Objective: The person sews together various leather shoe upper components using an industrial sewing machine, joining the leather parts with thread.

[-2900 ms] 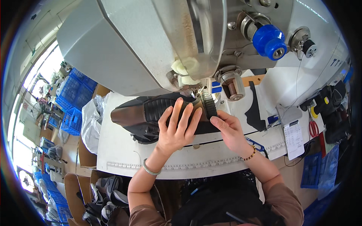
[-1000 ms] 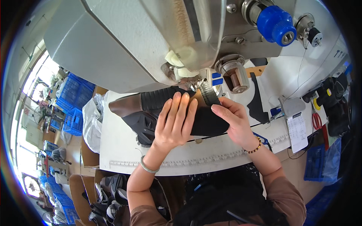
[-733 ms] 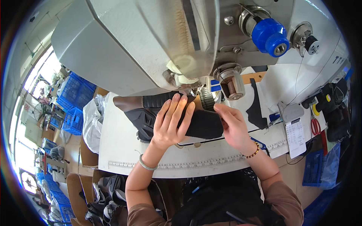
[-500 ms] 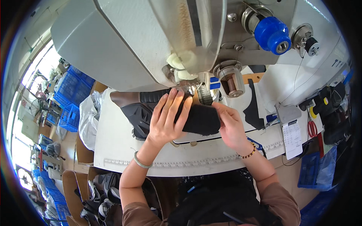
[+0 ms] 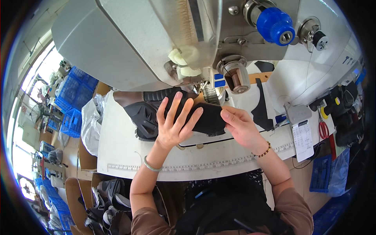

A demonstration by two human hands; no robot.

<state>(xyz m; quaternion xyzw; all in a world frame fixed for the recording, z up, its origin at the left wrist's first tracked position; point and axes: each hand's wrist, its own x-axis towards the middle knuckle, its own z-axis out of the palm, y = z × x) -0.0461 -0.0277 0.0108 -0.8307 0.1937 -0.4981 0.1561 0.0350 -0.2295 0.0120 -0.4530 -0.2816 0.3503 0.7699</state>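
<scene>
A black and brown shoe upper [image 5: 145, 120] with moulded and ribbed panels lies on the white sewing machine table, its far edge by the presser foot area [image 5: 200, 88]. My left hand [image 5: 174, 127] rests on top of it, fingers stretched and spread, pressing down rather than gripping. With thumb and fingers, my right hand [image 5: 243, 130] pinches the right edge of the upper's black flap. The big pale sewing machine [image 5: 105, 47] hangs over the work and hides the needle point. A roller-like ridged wheel [image 5: 211, 95] shows just beyond the flap.
A ruler strip [image 5: 196, 167] runs along the table's front edge. To the right lie a black cut piece [image 5: 261, 109], a paper slip [image 5: 302, 141] and red-handled scissors [image 5: 323, 130]. A cardboard box [image 5: 73, 192] of shoe uppers stands lower left. Blue crates [image 5: 76, 92] are stacked at left.
My left fingers have spread wider on the upper. The black flap has shifted slightly left and looks less flat, with my right hand still pinching its edge. The view has moved a little.
</scene>
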